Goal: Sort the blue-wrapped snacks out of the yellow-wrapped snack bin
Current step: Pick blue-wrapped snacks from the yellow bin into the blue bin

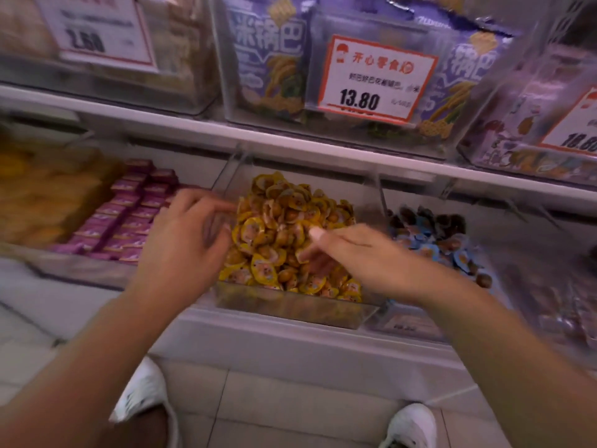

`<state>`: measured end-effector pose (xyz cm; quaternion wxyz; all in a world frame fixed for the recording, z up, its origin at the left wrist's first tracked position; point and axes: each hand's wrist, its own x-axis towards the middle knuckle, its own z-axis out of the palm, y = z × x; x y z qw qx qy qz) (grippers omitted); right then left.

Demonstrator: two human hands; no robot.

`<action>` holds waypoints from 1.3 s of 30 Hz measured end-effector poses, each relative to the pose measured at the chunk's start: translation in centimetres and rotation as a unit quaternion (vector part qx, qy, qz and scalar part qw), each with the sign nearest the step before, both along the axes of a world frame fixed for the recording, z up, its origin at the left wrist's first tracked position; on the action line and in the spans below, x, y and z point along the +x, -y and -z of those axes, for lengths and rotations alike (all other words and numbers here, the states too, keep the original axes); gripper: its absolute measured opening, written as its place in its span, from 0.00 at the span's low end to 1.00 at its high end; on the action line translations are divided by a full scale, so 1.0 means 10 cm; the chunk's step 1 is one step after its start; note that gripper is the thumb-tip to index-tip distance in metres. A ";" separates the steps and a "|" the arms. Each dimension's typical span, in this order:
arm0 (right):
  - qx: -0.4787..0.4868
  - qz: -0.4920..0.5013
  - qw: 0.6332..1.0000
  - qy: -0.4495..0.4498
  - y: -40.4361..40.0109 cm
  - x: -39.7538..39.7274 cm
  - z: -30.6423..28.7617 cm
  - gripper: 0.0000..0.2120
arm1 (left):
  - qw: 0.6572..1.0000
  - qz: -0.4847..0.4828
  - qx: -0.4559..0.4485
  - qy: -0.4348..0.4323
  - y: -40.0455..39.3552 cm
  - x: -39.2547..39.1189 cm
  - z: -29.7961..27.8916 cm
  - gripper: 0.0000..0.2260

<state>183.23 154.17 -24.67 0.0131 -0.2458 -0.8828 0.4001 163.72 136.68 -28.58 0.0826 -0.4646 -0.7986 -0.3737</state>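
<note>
Now both hands are seen over the clear bin heaped with yellow-wrapped snacks. The left hand is held at the heap's left edge, its fingers loosely curled and blurred; whether anything is pinched cannot be told. The right hand is stretched across the heap from the right, fingers extended and spread, fingertips touching the yellow wrappers, nothing gripped. Blue-wrapped snacks are seen in the neighbouring bin just to the right; none can be made out among the yellow ones. On the shelf above, an orange-bordered price tag is read as "13.80", fixed before purple bags. Purple packets are stacked to the left.
</note>
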 end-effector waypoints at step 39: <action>0.261 -0.145 0.899 0.321 -0.32 -0.58 0.24 0.16 | 0.993 0.102 -0.064 0.005 0.08 -0.41 0.26 0.21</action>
